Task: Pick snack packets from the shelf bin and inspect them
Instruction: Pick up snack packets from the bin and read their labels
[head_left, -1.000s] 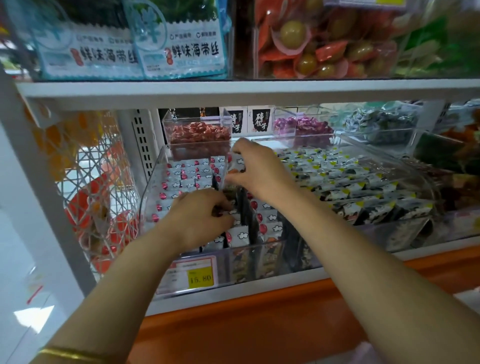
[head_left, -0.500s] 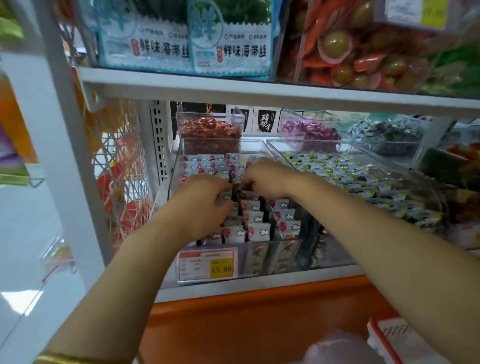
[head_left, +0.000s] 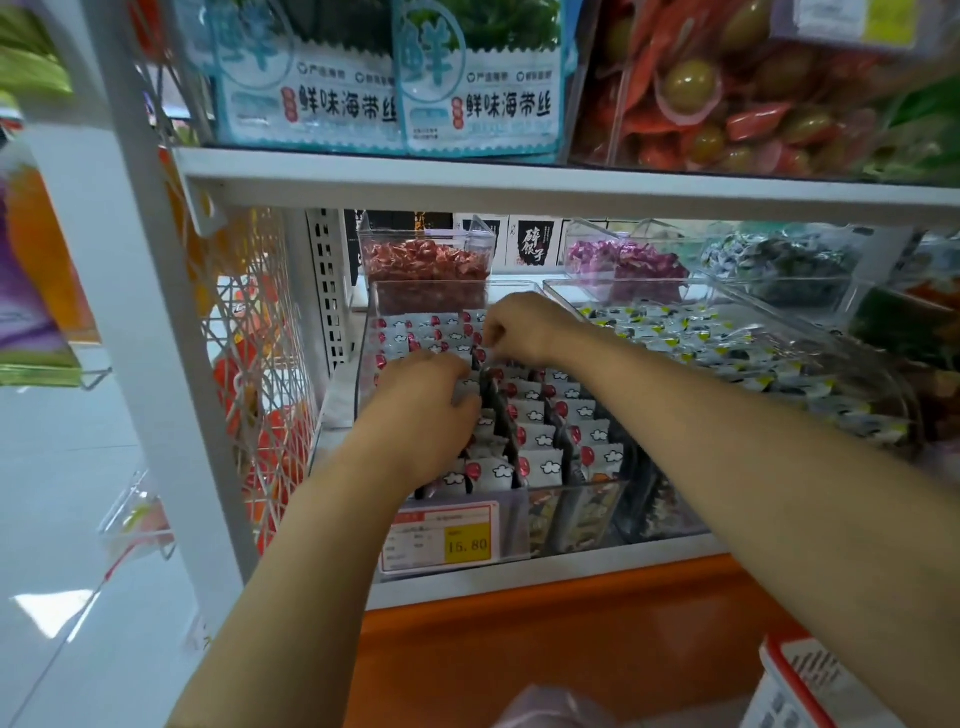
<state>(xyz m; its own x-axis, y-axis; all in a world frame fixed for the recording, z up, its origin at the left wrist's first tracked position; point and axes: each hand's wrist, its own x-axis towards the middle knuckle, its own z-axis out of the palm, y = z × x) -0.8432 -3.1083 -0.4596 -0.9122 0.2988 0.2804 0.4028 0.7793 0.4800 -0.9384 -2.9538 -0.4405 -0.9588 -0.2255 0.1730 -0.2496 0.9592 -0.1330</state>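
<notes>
Reaching into the clear bin on the middle shelf, the person works both hands among the upright snack packets, white ones marked with a red dot and a small cloud. The left hand lies palm down over the left rows, fingers curled into the packets; whether it has closed on one cannot be told, since the fingertips are hidden. The right hand sits just behind it, thumb and fingers pinched together at the top edge of a packet near the back of the bin. A second ago the right hand was further back and held a little higher, well apart from the left; it has since come down and forward, so the two hands now nearly touch over the same rows. That suggests the search has narrowed to one spot, and a packet looks about to be drawn out rather than merely sorted. No packet is clear of the bin yet, so inspection has not begun. A yellow price tag hangs on the bin's front wall.
</notes>
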